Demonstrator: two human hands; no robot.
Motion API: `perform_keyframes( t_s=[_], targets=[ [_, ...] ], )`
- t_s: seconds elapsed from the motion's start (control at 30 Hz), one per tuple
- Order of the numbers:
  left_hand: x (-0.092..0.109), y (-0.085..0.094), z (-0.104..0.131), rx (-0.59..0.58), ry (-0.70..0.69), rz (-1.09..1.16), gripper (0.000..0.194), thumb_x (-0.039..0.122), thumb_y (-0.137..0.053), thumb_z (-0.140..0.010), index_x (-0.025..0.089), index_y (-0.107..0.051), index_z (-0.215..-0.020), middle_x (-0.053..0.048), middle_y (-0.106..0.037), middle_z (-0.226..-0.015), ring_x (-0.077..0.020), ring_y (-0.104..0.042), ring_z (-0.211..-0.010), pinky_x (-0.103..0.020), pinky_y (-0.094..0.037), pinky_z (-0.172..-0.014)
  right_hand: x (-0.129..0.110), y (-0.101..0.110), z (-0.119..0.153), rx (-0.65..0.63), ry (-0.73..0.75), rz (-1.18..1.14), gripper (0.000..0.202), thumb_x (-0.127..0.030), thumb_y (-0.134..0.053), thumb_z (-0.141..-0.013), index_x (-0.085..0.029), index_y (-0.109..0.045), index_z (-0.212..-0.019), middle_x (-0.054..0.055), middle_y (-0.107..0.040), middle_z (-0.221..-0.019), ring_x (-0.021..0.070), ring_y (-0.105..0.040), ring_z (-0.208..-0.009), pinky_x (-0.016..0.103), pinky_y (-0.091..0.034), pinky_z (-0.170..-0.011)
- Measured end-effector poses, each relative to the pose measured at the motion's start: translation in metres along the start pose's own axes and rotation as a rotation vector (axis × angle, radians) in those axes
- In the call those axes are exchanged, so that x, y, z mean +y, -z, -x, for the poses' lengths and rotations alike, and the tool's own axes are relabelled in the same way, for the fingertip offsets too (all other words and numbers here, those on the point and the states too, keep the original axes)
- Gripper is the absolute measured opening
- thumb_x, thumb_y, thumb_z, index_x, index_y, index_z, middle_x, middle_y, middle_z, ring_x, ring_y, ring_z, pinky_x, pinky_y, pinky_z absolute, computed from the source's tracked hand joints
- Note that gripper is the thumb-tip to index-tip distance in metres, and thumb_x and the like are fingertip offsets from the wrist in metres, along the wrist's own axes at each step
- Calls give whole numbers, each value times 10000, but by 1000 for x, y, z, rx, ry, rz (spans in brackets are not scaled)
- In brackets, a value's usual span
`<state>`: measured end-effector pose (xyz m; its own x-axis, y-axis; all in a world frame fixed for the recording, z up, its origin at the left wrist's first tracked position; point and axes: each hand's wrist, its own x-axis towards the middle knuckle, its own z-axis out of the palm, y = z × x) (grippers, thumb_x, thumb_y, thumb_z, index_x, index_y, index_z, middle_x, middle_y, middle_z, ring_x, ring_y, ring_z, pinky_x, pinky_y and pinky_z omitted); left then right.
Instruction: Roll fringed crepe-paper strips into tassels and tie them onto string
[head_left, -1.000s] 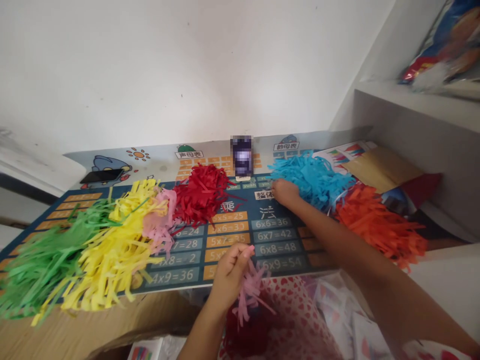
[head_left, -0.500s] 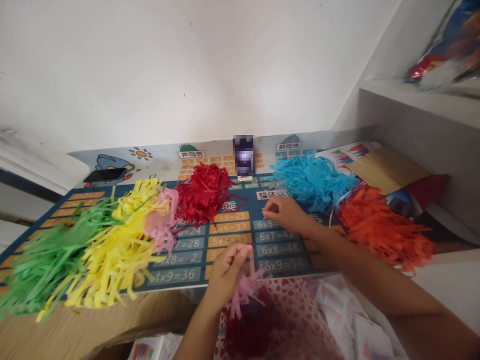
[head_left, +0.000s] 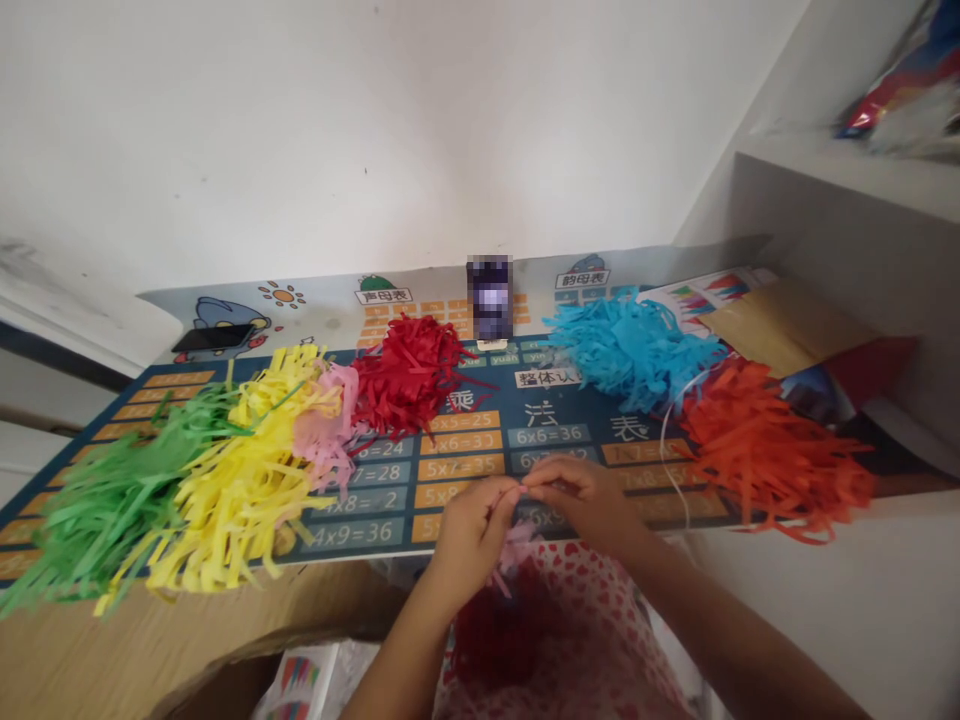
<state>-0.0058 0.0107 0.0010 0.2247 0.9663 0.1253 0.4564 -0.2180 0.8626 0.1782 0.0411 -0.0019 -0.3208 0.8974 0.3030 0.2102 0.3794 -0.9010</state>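
Note:
My left hand [head_left: 484, 520] is closed in a pinch on the top of a pink paper tassel [head_left: 517, 548], whose fringe hangs below the fingers at the table's front edge. My right hand [head_left: 574, 490] is also closed, its fingertips meeting the left ones at the tassel's tip. Whether a thin string is between them is hidden. To the left lie fringed green [head_left: 142, 480], yellow [head_left: 232, 490], pink [head_left: 326, 430] and red tassels [head_left: 412, 375]. Blue [head_left: 637, 345] and orange tassels [head_left: 772, 455] lie to the right, a white string [head_left: 667, 455] trailing beside the orange ones.
A printed mat with times tables [head_left: 360, 532] covers the table. A phone [head_left: 491, 300] stands upright by the wall; a dark phone [head_left: 215, 338] lies at the back left. Brown card [head_left: 799, 325] is at right. Below the table is a box with printed packets [head_left: 304, 680].
My right hand has moved down and left to meet my left hand at the tassel's top. The left hand has risen slightly, still holding the pink tassel.

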Motion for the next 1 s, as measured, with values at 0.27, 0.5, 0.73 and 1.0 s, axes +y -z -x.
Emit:
perform_keyframes(
  t_s=[0.27, 0.5, 0.73, 1.0],
  targets=[
    [2, -2, 2, 17, -48, -180, 304, 302, -430, -979, 191, -688, -862, -41, -700, -786, -171, -631, -741, -264, -429, -677, 0, -2, 6, 47, -80, -25, 95, -285, -691, -828, -204, -733, -800, 23, -735, -783, 156, -679, -733, 254, -521, -689],
    [1, -2, 4, 29, -74, -140, 246, 305, -489, -967, 206, -692, -871, -26, -734, -851, -165, -659, -807, -257, -452, -744, 3, -3, 10, 71, -191, -65, 106, -306, -714, -790, -202, -732, -779, 22, -726, -739, 157, -662, -690, 254, -500, -653],
    [6, 1, 2, -50, -108, -212, 264, 286, -477, -969, 203, -682, -826, -20, -707, -762, -158, -621, -716, -249, -407, -652, 5, 0, 12, 21, -115, -66, 82, -276, -697, -819, -210, -731, -785, 21, -732, -773, 155, -672, -733, 257, -504, -689],
    [8, -3, 5, 3, -118, -264, 258, 290, -459, -976, 197, -676, -872, -28, -711, -785, -172, -629, -737, -269, -404, -681, 0, 1, 11, 24, -50, -44, 64, -246, -688, -831, -216, -733, -796, 29, -734, -802, 161, -681, -761, 267, -522, -710]
  ],
)
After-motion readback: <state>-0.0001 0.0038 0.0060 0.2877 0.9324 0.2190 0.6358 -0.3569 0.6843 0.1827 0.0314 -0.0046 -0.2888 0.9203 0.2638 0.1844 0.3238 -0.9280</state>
